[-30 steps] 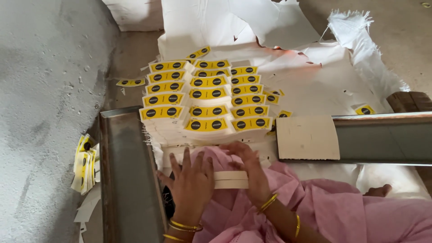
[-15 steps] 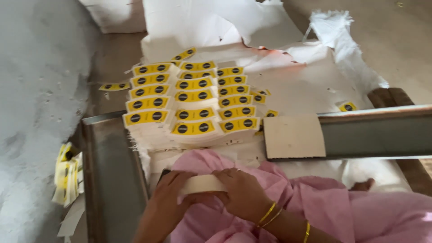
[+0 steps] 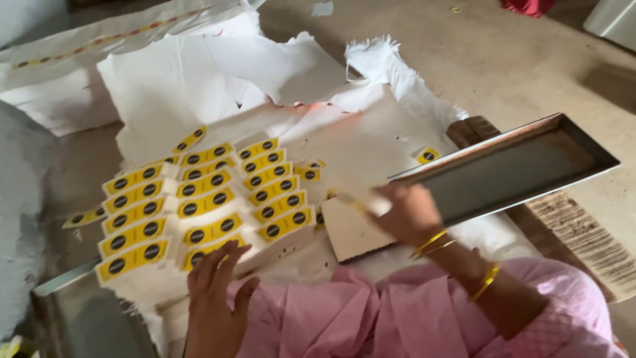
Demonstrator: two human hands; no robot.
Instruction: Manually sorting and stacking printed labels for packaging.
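Three columns of yellow labels point(image 3: 205, 199) lie fanned on the white cloth point(image 3: 371, 139) — my left hand point(image 3: 215, 292) hovers open, my right hand point(image 3: 411, 212) grips a pale strip point(image 3: 368, 205), unplaced.

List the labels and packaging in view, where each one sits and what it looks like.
Yellow labels: overlapping rows on white cloth, before the left hand; rectangular strips with dark circles.
Stray label: alone by the metal tray; same yellow.
White card: under the right hand; plain, flat.
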